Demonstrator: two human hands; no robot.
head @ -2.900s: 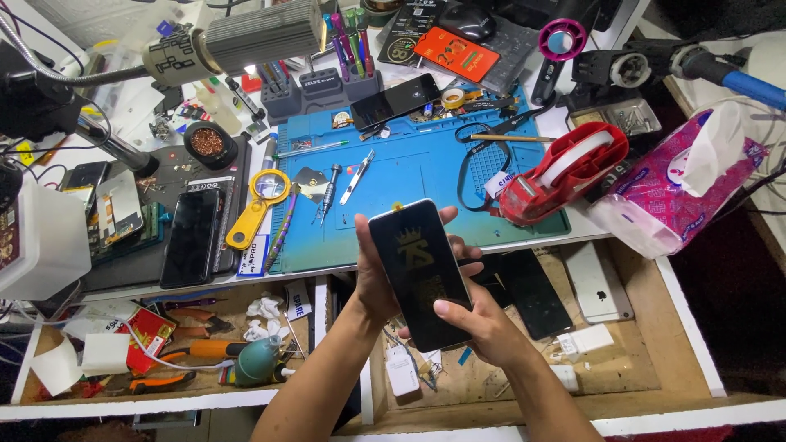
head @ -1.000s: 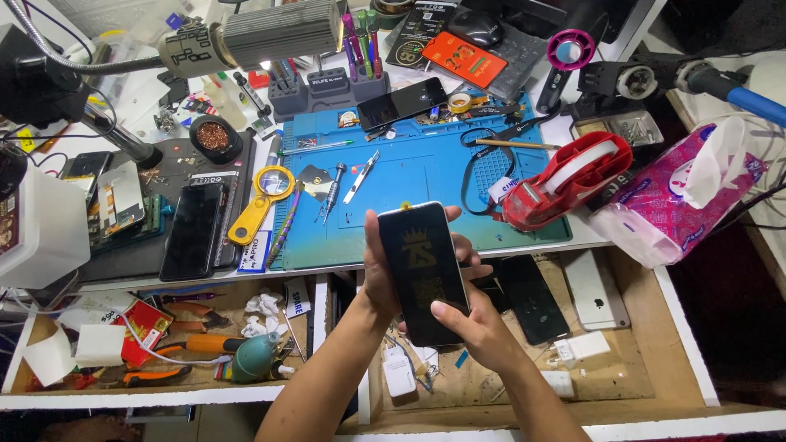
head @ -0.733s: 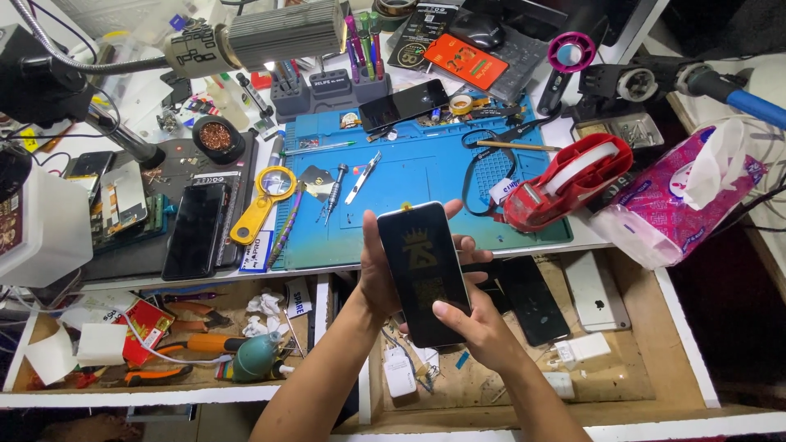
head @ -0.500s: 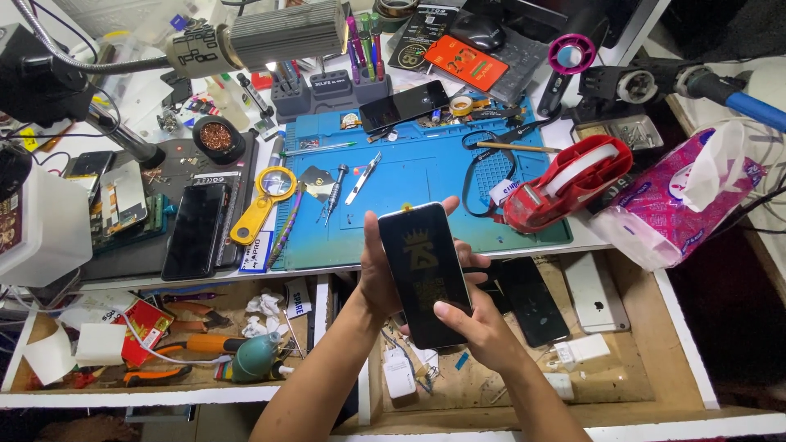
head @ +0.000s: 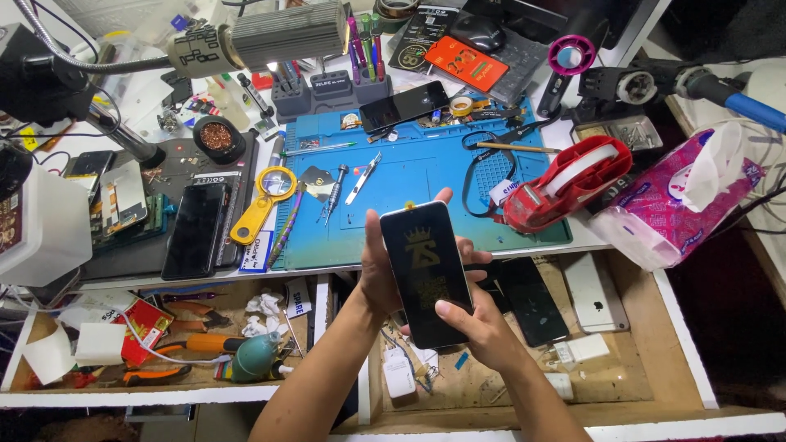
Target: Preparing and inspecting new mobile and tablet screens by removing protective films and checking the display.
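Above an open drawer (head: pixel 655 327), at 6 o'clock from the blue mat (head: pixel 409 176), both hands hold a black phone (head: pixel 426 274): left hand (head: pixel 378 282) cupped behind it, right hand (head: pixel 483 327) clamping its lower edge, thumb on the glass.

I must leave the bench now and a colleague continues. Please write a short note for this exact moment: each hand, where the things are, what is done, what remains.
Left hand: cradles the black phone from behind, fingers wrapped around its edges.
Right hand: thumb pressed on the lower part of the phone's front, grip closed around its lower end.
The phone is held face up above the open wooden drawer, just in front of the blue work mat.
Nearby: a screwdriver and tweezers lie on the mat, a red tape dispenser at its right.
Done: the phone is off the mat and in hand.
Left: it is not yet put down; the tools lie untouched.
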